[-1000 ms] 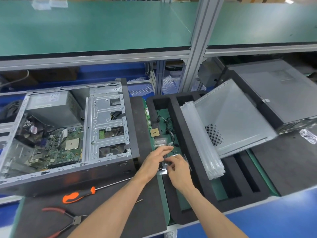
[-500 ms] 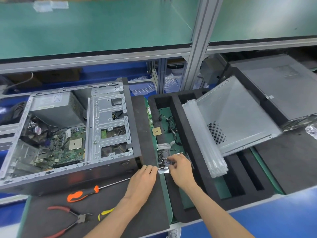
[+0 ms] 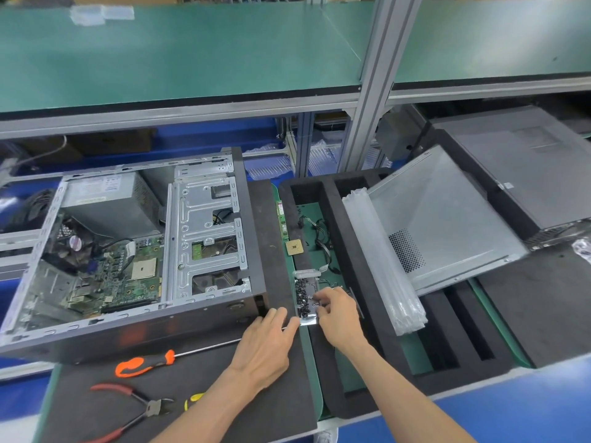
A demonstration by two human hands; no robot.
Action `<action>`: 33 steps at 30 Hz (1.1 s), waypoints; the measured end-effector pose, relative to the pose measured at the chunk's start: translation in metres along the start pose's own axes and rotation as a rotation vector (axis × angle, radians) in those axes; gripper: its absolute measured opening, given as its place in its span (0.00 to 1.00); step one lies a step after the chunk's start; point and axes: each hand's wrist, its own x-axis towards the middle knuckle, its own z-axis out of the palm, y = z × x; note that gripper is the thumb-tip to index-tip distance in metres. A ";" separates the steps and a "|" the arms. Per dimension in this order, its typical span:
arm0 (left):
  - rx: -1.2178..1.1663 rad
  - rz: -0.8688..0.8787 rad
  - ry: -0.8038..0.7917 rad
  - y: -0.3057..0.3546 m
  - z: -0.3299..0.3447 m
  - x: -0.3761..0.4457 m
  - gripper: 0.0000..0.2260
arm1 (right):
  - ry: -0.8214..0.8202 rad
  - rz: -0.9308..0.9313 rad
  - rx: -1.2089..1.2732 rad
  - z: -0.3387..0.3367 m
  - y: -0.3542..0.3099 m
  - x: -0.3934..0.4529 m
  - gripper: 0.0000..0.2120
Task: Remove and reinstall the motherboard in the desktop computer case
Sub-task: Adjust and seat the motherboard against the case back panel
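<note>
The motherboard (image 3: 124, 276) sits inside the open computer case (image 3: 134, 260) on the table (image 3: 543, 407), while the right hand (image 3: 335, 314) pinches among small screws (image 3: 303, 298) in a shiny tray (image 3: 307, 320) whose corner the left hand (image 3: 265, 346) touches with relaxed, straight fingers.

computer case (image 3: 204, 334): dark matt outer shell, bare dull metal frame inside | side panel (image 3: 447, 225): pale brushed metal, perforated patch | foam tray (image 3: 339, 219): black matt foam | screwdriver (image 3: 144, 366): glossy orange plastic handle, shiny metal shaft | shelf (image 3: 192, 52): smooth green mat
</note>
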 end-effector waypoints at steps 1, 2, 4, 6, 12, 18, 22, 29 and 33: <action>0.000 0.007 0.011 -0.001 0.000 -0.002 0.19 | -0.002 -0.001 -0.004 0.000 0.000 0.000 0.14; 0.006 0.015 0.025 -0.003 0.000 -0.004 0.16 | -0.001 -0.002 -0.007 0.000 -0.001 0.001 0.14; 0.017 0.029 0.052 -0.008 0.002 -0.008 0.16 | 0.003 -0.001 -0.006 0.000 -0.003 0.002 0.14; 0.022 0.025 0.089 -0.014 0.004 -0.011 0.17 | 0.015 0.001 -0.005 0.000 -0.006 0.003 0.13; -0.130 0.060 0.276 -0.020 -0.009 -0.018 0.08 | 0.229 0.073 0.033 -0.017 -0.033 0.005 0.12; -0.207 0.119 0.464 -0.036 -0.064 -0.021 0.07 | 0.436 -0.023 0.170 -0.043 -0.095 0.011 0.12; -0.252 0.147 0.614 -0.058 -0.097 -0.030 0.06 | 0.466 -0.262 0.241 -0.048 -0.144 0.016 0.11; -0.299 -0.216 0.695 -0.139 -0.133 -0.052 0.02 | 0.314 -0.485 0.230 -0.023 -0.221 0.013 0.12; -0.373 -0.572 0.465 -0.190 -0.139 -0.066 0.05 | 0.184 -0.569 0.170 0.004 -0.252 0.011 0.13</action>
